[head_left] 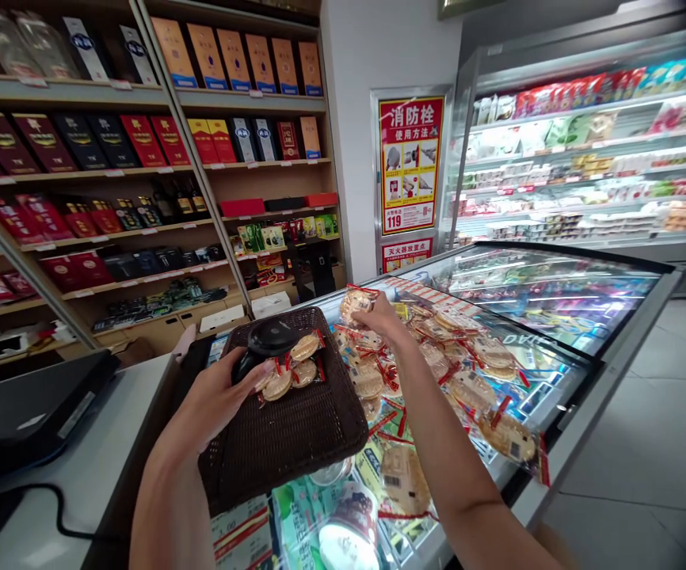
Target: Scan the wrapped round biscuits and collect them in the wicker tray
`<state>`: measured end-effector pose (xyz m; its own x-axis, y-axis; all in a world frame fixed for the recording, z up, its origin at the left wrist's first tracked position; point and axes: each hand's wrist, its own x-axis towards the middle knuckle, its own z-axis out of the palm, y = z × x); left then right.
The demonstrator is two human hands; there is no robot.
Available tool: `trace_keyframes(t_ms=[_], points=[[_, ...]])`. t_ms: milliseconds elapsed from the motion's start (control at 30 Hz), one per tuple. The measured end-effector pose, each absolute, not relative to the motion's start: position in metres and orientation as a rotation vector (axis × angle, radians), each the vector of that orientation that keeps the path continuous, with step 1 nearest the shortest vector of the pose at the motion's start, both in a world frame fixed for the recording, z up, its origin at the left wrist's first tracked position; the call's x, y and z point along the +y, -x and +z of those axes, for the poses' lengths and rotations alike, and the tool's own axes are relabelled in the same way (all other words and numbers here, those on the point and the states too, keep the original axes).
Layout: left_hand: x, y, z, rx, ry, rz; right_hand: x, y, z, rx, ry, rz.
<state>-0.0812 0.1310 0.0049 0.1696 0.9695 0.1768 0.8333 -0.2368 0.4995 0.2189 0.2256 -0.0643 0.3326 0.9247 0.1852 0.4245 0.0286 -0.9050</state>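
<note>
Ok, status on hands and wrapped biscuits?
Left hand gripping black rounded device. Right hand pinching round tan clear-wrapped biscuits. Similar packs crowd glass-topped freezer.

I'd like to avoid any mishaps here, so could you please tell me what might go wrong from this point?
The outermost wrapped packet lies at the freezer's edge, so a nudge might send it to the floor. The right hand holds a packet by many similar ones; if it slips, it could get mixed up with them. The left hand grips a black device close to packets in the basket, which it might knock or crack.
</note>
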Motion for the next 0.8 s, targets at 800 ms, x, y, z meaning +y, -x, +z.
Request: trace_keyframes(t_ms=[800], points=[[0.126,0.073,0.002,1.607,-2.251,0.651,0.215,-0.151,-0.052,-1.203,1.224,0.961]])
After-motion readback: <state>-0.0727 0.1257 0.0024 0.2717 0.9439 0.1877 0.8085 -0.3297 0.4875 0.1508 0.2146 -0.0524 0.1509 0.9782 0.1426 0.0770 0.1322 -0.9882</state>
